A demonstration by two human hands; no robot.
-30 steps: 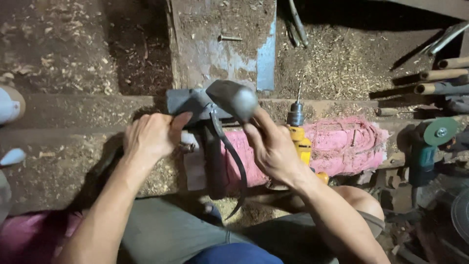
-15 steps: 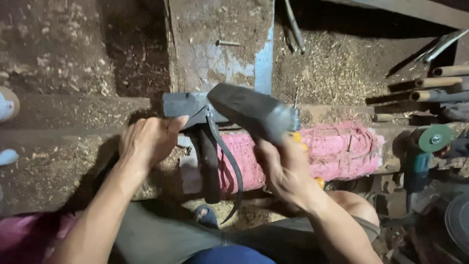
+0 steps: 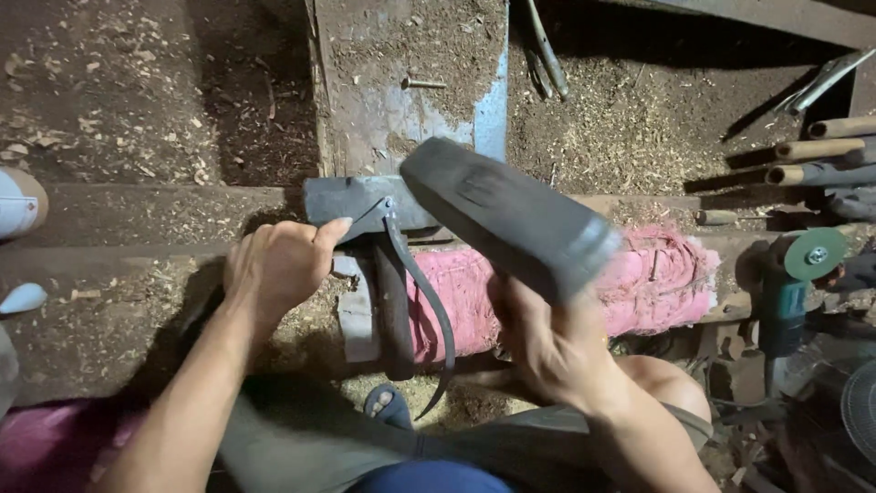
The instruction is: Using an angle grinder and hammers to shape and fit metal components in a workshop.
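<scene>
— What is the right hand (image 3: 547, 351) gripping?

— A dark, wedge-shaped block (image 3: 506, 215), raised above the bench. The fingers are wrapped tight round its lower end, fully closed on it. It looks dense and stiff, probably heavy, with a dull surface that should not slip; the narrow lower end, where it is held, seems the natural place to take it.

— And the left hand (image 3: 278, 265)?

— It is curled shut over the end of a curved dark blade (image 3: 429, 310), the thumb pointing at a flat grey metal block (image 3: 351, 201). The blade arcs down from that block to a thin tip near a toe in a blue sandal (image 3: 388, 406). I'd judge it rigid and sharp, better held at the top end than along the edge.

— What lies around?

— A pink cloth bundle (image 3: 639, 283) lies just behind the blade, on a sawdust-covered wooden bench (image 3: 137, 219). A green angle grinder (image 3: 794, 274) stands to the right, wooden handles (image 3: 826, 151) beyond it. A nail (image 3: 422, 84) rests on the worn blue plank (image 3: 401, 110). The raised block hides part of the cloth.
</scene>
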